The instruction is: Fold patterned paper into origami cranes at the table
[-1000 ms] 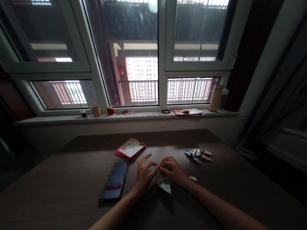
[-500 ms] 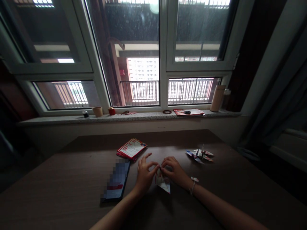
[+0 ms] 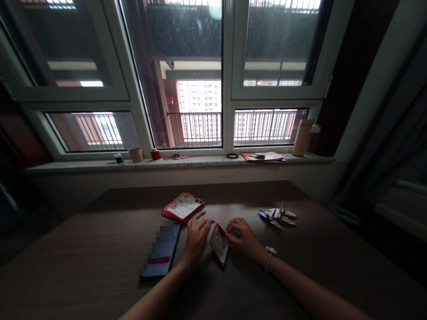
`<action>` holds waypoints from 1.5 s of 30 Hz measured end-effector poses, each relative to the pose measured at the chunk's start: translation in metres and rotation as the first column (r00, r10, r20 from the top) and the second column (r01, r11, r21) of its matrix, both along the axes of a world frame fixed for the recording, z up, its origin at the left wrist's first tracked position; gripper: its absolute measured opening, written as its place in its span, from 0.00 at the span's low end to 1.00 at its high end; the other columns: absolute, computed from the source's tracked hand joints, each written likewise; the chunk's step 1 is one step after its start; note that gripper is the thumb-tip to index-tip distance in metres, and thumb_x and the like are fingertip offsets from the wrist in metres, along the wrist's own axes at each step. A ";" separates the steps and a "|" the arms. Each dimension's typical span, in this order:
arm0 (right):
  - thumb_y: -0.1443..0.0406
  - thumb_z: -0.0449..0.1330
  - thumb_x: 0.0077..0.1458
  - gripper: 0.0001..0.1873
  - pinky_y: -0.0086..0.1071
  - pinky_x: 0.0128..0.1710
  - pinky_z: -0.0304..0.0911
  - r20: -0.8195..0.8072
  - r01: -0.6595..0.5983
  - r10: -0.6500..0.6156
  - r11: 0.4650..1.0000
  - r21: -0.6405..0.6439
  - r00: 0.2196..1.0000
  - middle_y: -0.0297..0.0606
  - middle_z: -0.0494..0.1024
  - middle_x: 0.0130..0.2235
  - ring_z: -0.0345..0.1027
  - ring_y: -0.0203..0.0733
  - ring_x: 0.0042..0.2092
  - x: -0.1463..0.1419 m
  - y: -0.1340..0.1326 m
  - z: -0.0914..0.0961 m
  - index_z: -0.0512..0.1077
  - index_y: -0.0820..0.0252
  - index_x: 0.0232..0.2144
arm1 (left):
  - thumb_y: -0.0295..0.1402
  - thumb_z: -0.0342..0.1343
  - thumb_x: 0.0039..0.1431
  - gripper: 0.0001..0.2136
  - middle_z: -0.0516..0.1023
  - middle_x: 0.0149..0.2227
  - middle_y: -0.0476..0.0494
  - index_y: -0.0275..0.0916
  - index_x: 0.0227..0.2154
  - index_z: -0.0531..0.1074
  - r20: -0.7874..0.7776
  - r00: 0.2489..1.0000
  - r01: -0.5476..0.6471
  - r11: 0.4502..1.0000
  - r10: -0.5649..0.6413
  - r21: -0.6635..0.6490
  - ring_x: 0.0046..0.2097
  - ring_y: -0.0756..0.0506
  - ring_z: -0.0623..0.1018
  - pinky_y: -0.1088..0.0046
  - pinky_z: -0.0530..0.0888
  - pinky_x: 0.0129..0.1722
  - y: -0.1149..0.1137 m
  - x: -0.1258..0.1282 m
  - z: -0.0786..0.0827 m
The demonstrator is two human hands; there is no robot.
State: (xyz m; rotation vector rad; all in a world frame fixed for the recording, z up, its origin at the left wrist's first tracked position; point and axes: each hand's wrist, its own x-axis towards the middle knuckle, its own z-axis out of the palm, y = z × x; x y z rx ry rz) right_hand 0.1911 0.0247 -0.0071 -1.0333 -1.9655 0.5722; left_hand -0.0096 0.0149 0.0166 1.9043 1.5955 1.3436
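Observation:
A small piece of folded paper, white with red edges, is in front of me with a point toward my body. My right hand pinches its right upper edge between thumb and forefinger. A bracelet circles the right wrist. Just left of the paper, my left hand is apart from it, its fingers spread and holding nothing. Beside that hand lies a phone with its screen lit and partly blurred out.
A stack of red-edged leaflets lies beyond the phone. Several folded paper figures stand at the right on the brown table. On the windowsill are a paper cup, a bottle and papers with scissors.
My left hand has let go of the folded paper and moved a little left. The paper has turned in my right hand, so a different face shows.

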 end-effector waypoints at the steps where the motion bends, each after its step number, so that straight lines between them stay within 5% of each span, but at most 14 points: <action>1: 0.64 0.61 0.55 0.04 0.39 0.51 0.56 -0.001 -0.001 0.001 1.000 -0.002 1.000 0.38 0.74 0.39 0.64 0.44 0.47 0.000 0.000 0.000 0.73 0.57 0.29 | 0.40 0.52 0.59 0.12 0.71 0.53 0.42 0.44 0.33 0.80 -0.009 0.999 0.035 0.999 -0.036 -0.019 0.57 0.38 0.67 0.52 0.62 0.60 -0.001 0.002 -0.003; 5: 0.62 0.61 0.56 0.05 0.39 0.51 0.56 -0.004 -0.013 0.013 1.000 -0.017 1.000 0.37 0.74 0.39 0.64 0.44 0.47 0.000 -0.001 0.001 0.73 0.56 0.30 | 0.39 0.64 0.49 0.08 0.72 0.54 0.41 0.42 0.29 0.80 -0.041 0.993 0.105 0.993 -0.108 -0.055 0.57 0.36 0.67 0.53 0.64 0.58 -0.003 0.010 -0.012; 36: 0.68 0.62 0.53 0.02 0.39 0.51 0.56 0.060 -0.067 0.069 0.997 -0.034 0.996 0.35 0.75 0.39 0.63 0.43 0.47 -0.002 -0.004 0.003 0.73 0.56 0.29 | 0.42 0.57 0.53 0.10 0.76 0.45 0.42 0.45 0.26 0.80 0.154 0.988 0.011 1.000 -0.008 -0.023 0.51 0.38 0.72 0.54 0.64 0.55 0.001 0.004 -0.014; 45: 0.69 0.62 0.53 0.04 0.44 0.59 0.52 0.080 -0.041 0.044 0.998 -0.038 0.996 0.37 0.74 0.44 0.55 0.47 0.57 -0.001 -0.009 0.005 0.74 0.56 0.28 | 0.43 0.61 0.50 0.09 0.76 0.44 0.43 0.45 0.27 0.80 0.162 0.987 0.006 1.000 -0.004 -0.014 0.51 0.38 0.71 0.56 0.65 0.55 -0.002 0.005 -0.010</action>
